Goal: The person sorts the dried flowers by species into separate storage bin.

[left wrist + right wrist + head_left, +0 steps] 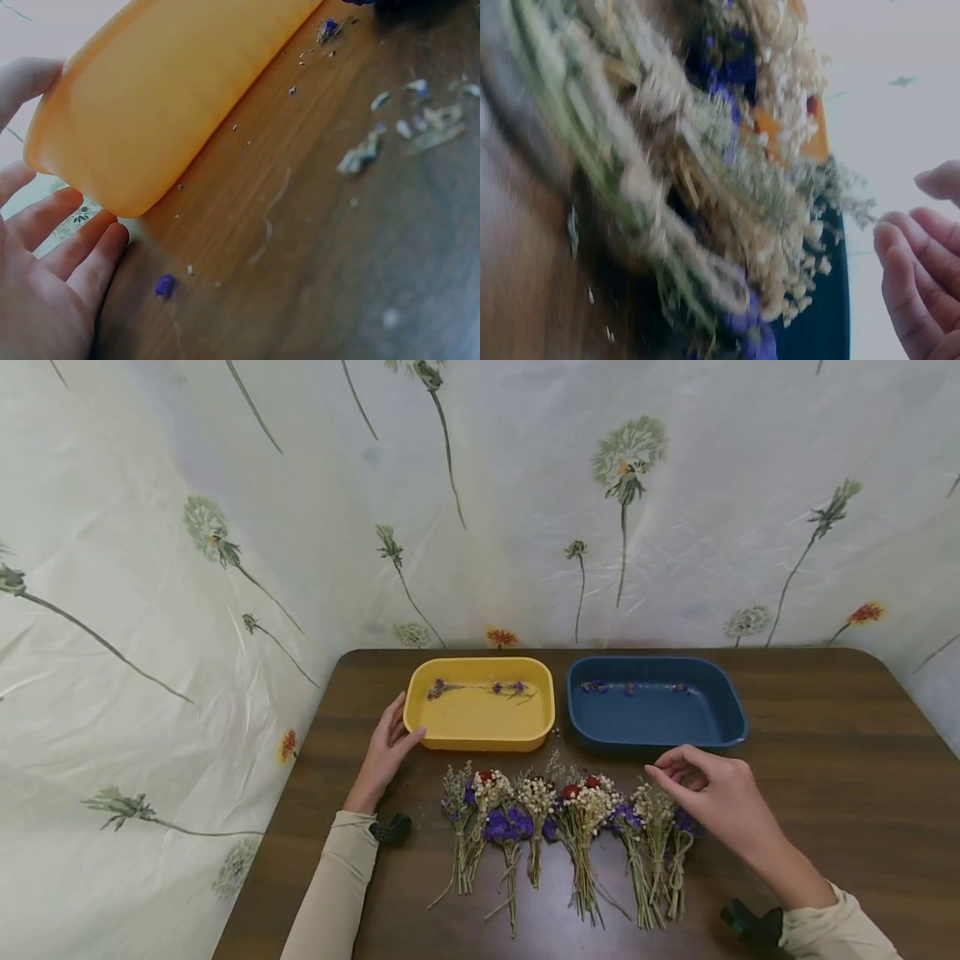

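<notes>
My left hand [386, 747] rests against the left end of a yellow plastic tray [480, 745]. In the left wrist view the thumb touches the tray's rim, and the other fingers lie loosely bent beside its outer wall. Above the right-hand dried flower bouquets [656, 814], near the front edge of a blue tray [652, 745], hovers my right hand [712, 789]. Its fingers are loosely bent, and the right wrist view shows a gap between thumb and fingers with nothing visible there. Twine-tied stems [660, 217] fill much of that view, blurred.
Small purple sprigs [513, 687] lie in the yellow tray, and purple bits [596, 686] in the blue one. Several more bouquets [510, 827] form a row across the brown table [825, 760]. Loose petals and crumbs [360, 154] dot the wood. A dandelion-print sheet [510, 485] hangs behind.
</notes>
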